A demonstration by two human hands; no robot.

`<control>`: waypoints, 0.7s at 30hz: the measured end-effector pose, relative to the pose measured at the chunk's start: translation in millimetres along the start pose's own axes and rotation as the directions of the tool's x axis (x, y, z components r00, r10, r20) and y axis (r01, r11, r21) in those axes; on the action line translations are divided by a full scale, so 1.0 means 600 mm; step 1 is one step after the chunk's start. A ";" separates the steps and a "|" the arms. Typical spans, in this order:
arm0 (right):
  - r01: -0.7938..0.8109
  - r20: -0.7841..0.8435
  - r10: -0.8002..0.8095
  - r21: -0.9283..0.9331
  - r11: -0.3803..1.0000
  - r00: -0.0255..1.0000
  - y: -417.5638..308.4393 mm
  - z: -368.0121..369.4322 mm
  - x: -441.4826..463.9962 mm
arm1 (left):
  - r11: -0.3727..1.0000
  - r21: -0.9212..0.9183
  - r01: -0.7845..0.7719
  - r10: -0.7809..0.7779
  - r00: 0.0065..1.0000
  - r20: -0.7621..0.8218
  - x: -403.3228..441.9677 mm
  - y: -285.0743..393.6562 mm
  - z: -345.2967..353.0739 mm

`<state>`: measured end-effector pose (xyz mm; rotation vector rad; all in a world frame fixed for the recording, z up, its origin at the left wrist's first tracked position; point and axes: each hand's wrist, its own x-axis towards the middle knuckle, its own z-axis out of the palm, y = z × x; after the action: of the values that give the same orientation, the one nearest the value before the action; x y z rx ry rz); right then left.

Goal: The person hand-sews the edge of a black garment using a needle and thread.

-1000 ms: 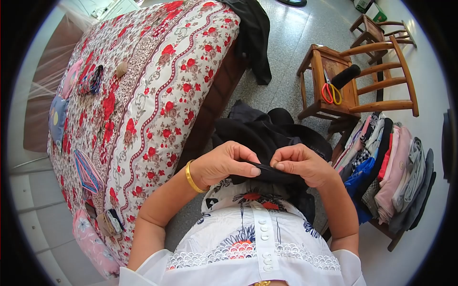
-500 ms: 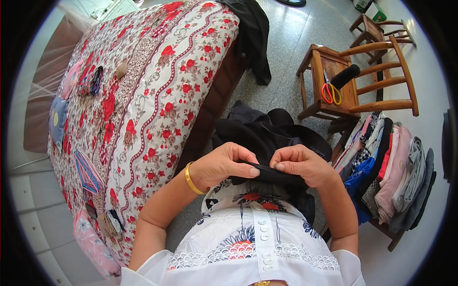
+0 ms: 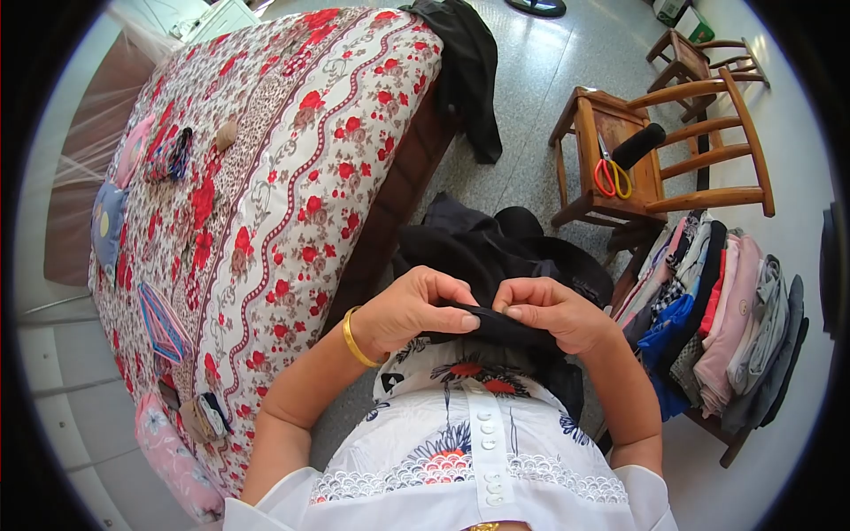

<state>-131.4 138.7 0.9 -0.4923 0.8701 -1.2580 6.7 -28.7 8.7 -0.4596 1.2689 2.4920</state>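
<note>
A heap of black cloth [image 3: 478, 246] lies across my lap and hangs toward the floor. My left hand [image 3: 425, 310] pinches a folded edge of it between thumb and fingers. Close by on the right, my right hand [image 3: 549, 310] grips the same edge with thumb and forefinger. A short stretch of the fold runs between the two hands. Whether a needle or thread is in my fingers is too small to make out. A gold bangle [image 3: 356, 338] circles my left wrist.
A wooden chair [image 3: 655, 181] at the right bears scissors [image 3: 611, 177] and a black thread cone [image 3: 639, 146]. Folded clothes [image 3: 708, 310] are stacked below it. A bed with a floral cover [image 3: 292, 195] fills the left. Black fabric [image 3: 467, 80] hangs over the bed's corner.
My right hand has shifted slightly left, closer to my left hand. Both hands still hold the cloth's edge.
</note>
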 end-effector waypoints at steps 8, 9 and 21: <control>0.021 0.031 -0.020 -0.024 0.999 0.999 0.002 0.003 0.005 | 0.982 0.173 -0.080 0.088 0.995 -0.040 0.009 0.001 0.011; 0.040 -0.013 -0.041 -0.052 0.998 0.999 -0.002 0.005 0.005 | 0.990 0.132 -0.057 0.065 0.997 -0.051 0.010 -0.001 0.012; 0.084 -0.181 -0.507 -0.886 0.456 0.843 -0.069 0.045 -0.005 | 0.985 -0.120 -0.121 0.099 0.979 -0.180 0.034 -0.008 0.031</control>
<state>-135.5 127.0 48.8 -1.2604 1.8987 -1.1960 -12.5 -8.4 6.9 -0.6687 1.2291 2.6895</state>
